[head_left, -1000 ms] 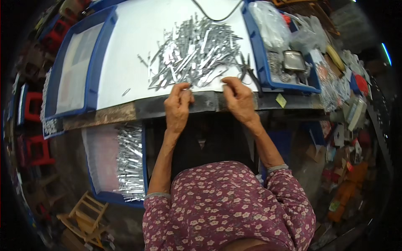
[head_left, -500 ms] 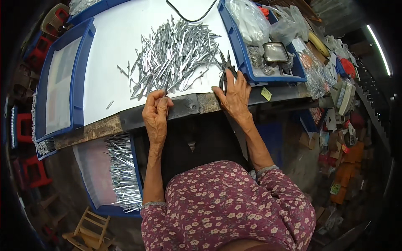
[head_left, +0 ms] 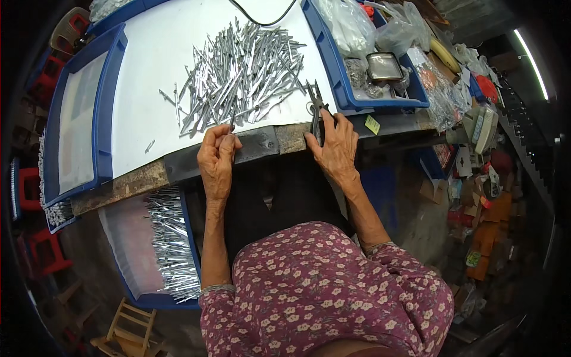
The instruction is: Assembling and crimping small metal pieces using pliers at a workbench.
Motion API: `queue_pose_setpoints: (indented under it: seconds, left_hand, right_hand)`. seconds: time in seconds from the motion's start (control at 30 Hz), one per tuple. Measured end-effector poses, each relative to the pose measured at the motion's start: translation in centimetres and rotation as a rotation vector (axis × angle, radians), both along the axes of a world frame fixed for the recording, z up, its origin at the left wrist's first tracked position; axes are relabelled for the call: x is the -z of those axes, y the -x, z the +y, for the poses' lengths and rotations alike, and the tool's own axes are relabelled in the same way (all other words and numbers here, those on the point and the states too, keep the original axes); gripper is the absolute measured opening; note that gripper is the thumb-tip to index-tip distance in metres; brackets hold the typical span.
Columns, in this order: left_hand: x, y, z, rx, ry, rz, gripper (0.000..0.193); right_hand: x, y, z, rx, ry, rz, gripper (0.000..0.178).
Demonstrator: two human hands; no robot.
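While pinching a thin metal piece (head_left: 232, 123) between thumb and fingers of the left hand (head_left: 217, 154), at the front edge of the table (head_left: 125, 191), laid the right hand (head_left: 338, 146) over the pliers (head_left: 316, 110). Had hung apart from that tool on the right side a second earlier; had reached the handles by half a second ago, and touched them at this moment. Could not tell whether closed tight around them or only resting there. Kept the left grip much the same throughout. Judged this a turn from bare fingers alone to a tool within grasp on the right, opposite the pinched piece on the left.

Saw just beyond the fingers a loose heap (head_left: 250, 77) of metal pieces on the white sheet (head_left: 140, 89), with one small stray piece (head_left: 150, 146) farther left. Found farther out, to the right, a blue tray (head_left: 324, 53) of clear bags (head_left: 351, 30) and a square tin (head_left: 384, 66); to the left, a paper-lined tray (head_left: 106, 113); below, a lower tray (head_left: 157, 301) bearing slender metal parts (head_left: 172, 244).
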State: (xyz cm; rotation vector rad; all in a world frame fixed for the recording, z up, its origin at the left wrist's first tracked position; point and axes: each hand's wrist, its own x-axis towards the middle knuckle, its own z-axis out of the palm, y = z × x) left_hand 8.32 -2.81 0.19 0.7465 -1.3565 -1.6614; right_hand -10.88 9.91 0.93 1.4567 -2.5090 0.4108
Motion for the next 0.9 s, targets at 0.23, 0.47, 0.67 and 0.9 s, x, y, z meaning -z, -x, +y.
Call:
queue_pose_setpoints:
  seconds: [0.23, 0.47, 0.67, 0.9]
  left_hand:
    - [0.5, -0.1, -0.2, -0.017, 0.05, 0.009, 0.016]
    - [1.0, -0.1, 0.0, -0.023, 0.142, -0.069, 0.016]
    - [0.2, -0.4, 0.2, -0.021, 0.082, -0.055, 0.015]
    - [-0.2, -1.0, 0.6, -0.014, 0.005, 0.128, 0.017]
  right_hand:
    - [-2.1, -1.0, 1.7, 0.053, -0.172, -0.193, 0.063]
    - [-0.4, -1.9, 2.7, -0.026, -0.073, -0.072, 0.07]
    - [-0.3, -2.6, 4.4, -0.018, -0.026, -0.18, 0.074]
    - [0.3, -2.7, 7.0, 0.038, -0.115, -0.197, 0.073]
